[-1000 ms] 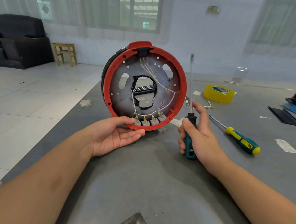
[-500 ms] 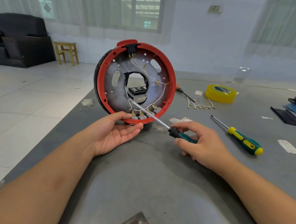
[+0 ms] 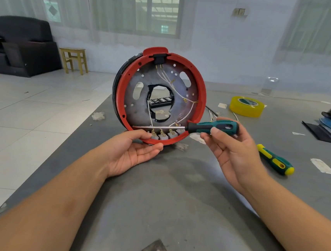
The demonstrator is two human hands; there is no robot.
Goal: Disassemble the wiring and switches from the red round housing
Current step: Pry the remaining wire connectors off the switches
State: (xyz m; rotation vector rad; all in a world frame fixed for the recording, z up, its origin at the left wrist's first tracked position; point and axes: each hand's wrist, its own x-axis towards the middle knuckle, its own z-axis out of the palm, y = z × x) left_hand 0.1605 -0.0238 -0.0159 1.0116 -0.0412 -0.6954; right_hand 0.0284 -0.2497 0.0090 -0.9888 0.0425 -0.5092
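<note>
Right hand [image 3: 236, 152] pinches the dark green handle of a screwdriver [image 3: 211, 128] between thumb and fingertips, palm turned up and toward the camera, forearm reaching in from the lower right. The tool lies almost level, its steel shaft running leftward across the lower inside of the red round housing [image 3: 160, 96], just above the row of switches [image 3: 164, 135].

Left hand [image 3: 135, 152] cups the bottom rim of the housing from below, palm up, thumb curled over the near edge beside the switches, fingers stretched under the rim. The housing stands on edge on the grey tabletop [image 3: 174, 197], open face toward the camera. Inside it a grey metal plate with a ragged central hole and two oval slots carries white wires [image 3: 184, 109], which run from a black connector at the top of the housing down to the switches along the bottom.

Right of the housing, a second screwdriver [image 3: 274, 160] with a green and yellow handle lies flat on the tabletop. Behind the housing to the right sits a roll of yellow tape [image 3: 246, 105], and loose wire ends lie between the tape and the housing. Through the housing's central hole a dark ridged strip shows on the tabletop behind.
</note>
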